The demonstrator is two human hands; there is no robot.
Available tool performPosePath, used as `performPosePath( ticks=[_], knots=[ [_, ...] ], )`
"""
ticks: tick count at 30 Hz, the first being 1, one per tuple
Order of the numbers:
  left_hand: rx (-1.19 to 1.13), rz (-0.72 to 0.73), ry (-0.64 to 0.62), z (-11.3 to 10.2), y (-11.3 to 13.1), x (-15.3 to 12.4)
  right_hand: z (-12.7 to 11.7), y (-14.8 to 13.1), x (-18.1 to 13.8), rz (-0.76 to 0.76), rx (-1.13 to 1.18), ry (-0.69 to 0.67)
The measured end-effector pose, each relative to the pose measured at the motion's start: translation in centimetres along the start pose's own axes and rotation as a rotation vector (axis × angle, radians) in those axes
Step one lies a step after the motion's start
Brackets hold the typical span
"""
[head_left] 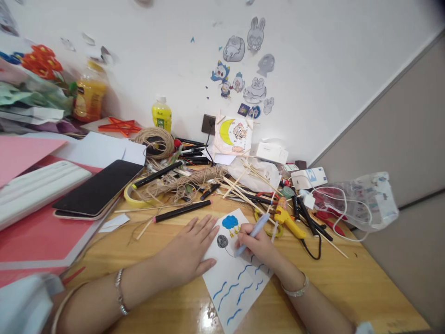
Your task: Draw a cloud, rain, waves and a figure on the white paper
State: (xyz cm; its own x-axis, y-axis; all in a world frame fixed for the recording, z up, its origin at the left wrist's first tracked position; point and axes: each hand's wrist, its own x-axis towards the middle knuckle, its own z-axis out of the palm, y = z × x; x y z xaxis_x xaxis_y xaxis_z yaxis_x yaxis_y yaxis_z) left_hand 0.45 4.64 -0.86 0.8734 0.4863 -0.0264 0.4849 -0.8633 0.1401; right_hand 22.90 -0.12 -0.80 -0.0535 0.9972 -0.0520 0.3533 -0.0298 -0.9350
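A white paper card (236, 283) lies on the wooden table (347, 283), with a blue cloud, a grey balloon and blue wavy lines drawn on it. My left hand (189, 250) lies flat on the card's left edge, fingers stretched out. My right hand (259, 246) is closed round a pale blue marker (252, 234), whose tip touches the card beside the grey balloon. A bracelet shows on each wrist.
Black markers (182, 211), twine (181, 183), thin wooden sticks (243, 192), a yellow glue gun (290, 222) and scissors litter the table behind the card. A black tablet (99, 188), tape roll and pink sheets (38, 239) lie left. A plastic bag (365, 199) sits right. Bottles stand by the wall.
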Motion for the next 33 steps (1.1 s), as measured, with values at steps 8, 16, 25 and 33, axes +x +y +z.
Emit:
performPosePath(
  ticks=[8, 16, 25, 33],
  knots=[
    [0.001, 0.023, 0.067, 0.9, -0.5, -0.1, 0.3, 0.3, 0.2, -0.022, 0.018, 0.025],
    [0.017, 0.008, -0.001, 0.1, -0.1, 0.0, 0.2, 0.6, 0.2, -0.043, 0.018, -0.026],
    [0.008, 0.015, 0.030, 0.3, -0.2, -0.1, 0.2, 0.4, 0.2, -0.003, 0.030, -0.033],
    [0.020, -0.003, -0.013, -0.2, 0.1, 0.0, 0.0, 1.1, 0.2, -0.018, 0.048, -0.041]
  ],
)
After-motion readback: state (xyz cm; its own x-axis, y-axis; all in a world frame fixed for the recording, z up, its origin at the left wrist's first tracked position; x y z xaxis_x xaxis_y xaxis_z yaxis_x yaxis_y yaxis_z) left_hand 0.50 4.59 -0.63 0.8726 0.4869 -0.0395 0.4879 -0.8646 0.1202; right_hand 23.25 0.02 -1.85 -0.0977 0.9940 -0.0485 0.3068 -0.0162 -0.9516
